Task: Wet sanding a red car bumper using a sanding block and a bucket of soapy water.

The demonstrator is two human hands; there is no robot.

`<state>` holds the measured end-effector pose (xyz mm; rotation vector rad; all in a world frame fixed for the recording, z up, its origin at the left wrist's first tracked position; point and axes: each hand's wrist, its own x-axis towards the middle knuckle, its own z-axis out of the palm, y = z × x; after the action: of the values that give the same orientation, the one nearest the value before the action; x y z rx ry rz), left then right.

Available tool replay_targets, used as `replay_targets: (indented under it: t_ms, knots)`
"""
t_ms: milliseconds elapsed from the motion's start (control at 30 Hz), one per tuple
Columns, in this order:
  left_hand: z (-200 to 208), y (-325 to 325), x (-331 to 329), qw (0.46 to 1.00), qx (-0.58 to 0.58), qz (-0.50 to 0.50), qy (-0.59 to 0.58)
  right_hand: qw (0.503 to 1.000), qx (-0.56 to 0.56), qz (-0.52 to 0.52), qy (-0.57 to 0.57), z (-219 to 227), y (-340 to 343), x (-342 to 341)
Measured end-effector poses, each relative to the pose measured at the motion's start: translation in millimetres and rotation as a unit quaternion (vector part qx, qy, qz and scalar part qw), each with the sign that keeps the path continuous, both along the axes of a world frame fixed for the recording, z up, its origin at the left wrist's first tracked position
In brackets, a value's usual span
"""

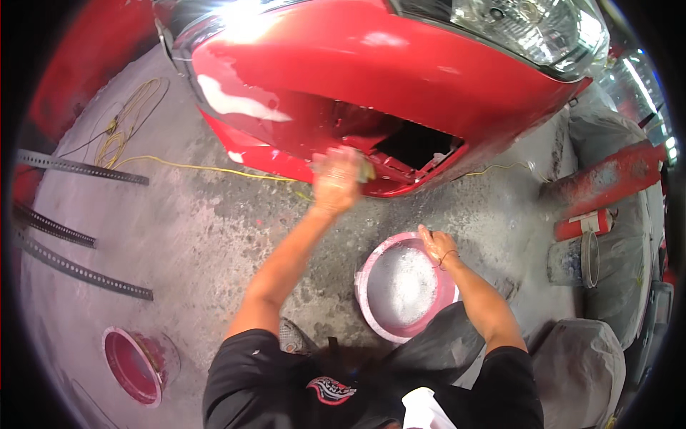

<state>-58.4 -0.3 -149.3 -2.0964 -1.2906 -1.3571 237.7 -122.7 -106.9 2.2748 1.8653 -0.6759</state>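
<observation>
My left hand (337,184), smeared by motion, presses a yellowish sponge-like pad (367,170) to the lower part of the red car bumper (307,118), beside its dark opening (421,146). Only an edge of the pad shows past my fingers. My right hand (438,247) grips the far right rim of a pink bucket (363,297), which stands on the floor close to my leg. White suds (411,279) lie on the liquid inside. Above the bumper sits a clear headlight (532,32).
A second reddish bucket (168,357) stands at lower left. Perforated metal strips (86,270) reach in from the left. A yellow cable (207,169) runs along the floor beneath the bumper. At right are a red cylinder (575,227), a clear container (572,261) and covered seats (582,357).
</observation>
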Motion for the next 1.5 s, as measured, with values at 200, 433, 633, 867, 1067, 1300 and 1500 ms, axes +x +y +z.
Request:
replay_targets:
  t_ms: [200, 433, 633, 867, 1067, 1300, 1500]
  knots:
    - [5.6, -33.2, 67.2, 0.987, -0.024, -0.067, 0.142, 0.999, -0.001, -0.038, -0.013, -9.8, -0.5, 8.2]
    - [-12.0, 13.8, -107.6, 0.981, 0.026, 0.025, 0.189, 0.999, -0.012, -0.042, -0.011, 0.0, -2.7, 5.3]
    - [-10.9, 9.7, -100.0, 0.989, 0.014, 0.049, 0.140, 0.999, 0.022, -0.035, 0.003, 16.6, 2.1, -7.9]
    - [43.1, 7.3, 23.3, 0.987, 0.043, 0.090, -0.125, 0.998, -0.020, -0.062, -0.010, 0.0, -2.6, 10.4]
    - [110.6, 14.7, 0.2, 0.977, 0.112, 0.146, -0.110, 0.999, -0.003, -0.042, 0.002, 22.2, 2.1, -8.0]
    - [43.6, 7.7, -10.2, 0.978, 0.097, 0.061, -0.171, 0.999, -0.011, -0.037, -0.017, 1.6, 2.0, 4.1]
    - [130.7, 29.4, -6.2, 0.953, 0.200, 0.068, -0.217, 0.999, -0.008, -0.035, -0.022, -9.0, 4.0, 16.2]
